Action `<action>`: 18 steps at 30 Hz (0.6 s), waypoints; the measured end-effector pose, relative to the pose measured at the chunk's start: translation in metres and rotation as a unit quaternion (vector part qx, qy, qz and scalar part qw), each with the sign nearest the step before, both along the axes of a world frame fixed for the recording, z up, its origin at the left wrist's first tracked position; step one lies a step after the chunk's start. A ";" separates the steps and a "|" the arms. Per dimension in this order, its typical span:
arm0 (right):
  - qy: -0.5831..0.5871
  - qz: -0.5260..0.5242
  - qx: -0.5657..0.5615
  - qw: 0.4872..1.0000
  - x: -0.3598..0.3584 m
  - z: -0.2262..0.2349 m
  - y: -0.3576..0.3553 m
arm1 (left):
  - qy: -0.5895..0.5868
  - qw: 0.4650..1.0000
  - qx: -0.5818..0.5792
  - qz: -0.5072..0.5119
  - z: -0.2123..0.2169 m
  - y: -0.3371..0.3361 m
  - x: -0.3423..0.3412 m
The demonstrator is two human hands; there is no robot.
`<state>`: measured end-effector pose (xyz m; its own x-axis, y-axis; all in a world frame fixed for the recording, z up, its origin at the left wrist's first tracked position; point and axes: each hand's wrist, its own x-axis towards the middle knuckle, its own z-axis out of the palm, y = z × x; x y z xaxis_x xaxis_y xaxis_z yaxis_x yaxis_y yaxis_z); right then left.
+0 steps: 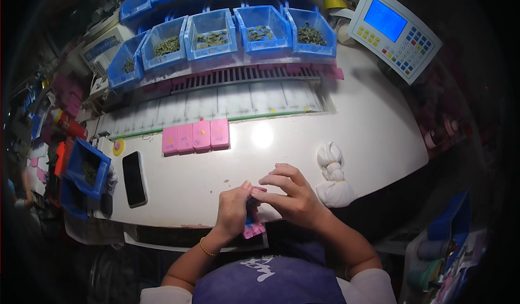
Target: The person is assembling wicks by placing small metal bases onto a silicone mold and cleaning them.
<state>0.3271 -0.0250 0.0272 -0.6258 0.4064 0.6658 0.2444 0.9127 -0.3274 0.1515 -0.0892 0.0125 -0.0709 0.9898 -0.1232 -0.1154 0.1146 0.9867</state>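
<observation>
Working a pink piece [253,231] in both hands at the table's [173,204] near edge

Left hand [232,212] has its grip clamped around the piece; right hand [295,198] reaches its upper end, fingers partly spread — whether it pinches, I cannot tell. The step looks like fiddling with that end — going on calls for a steady left hold and light right fingertips.

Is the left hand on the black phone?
No, the left hand holds a pink piece; the black phone lies apart to its left.
</observation>
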 end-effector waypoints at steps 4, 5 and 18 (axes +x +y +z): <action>-0.010 0.025 -0.014 1.000 0.002 0.001 0.002 | 0.069 0.997 0.034 -0.025 0.005 0.002 0.001; -0.012 0.029 -0.019 0.999 0.001 0.001 0.001 | 0.112 0.991 0.066 -0.033 0.007 0.003 0.001; -0.023 0.027 -0.167 0.985 0.014 -0.007 -0.006 | 0.181 0.975 0.111 -0.061 -0.007 0.015 0.001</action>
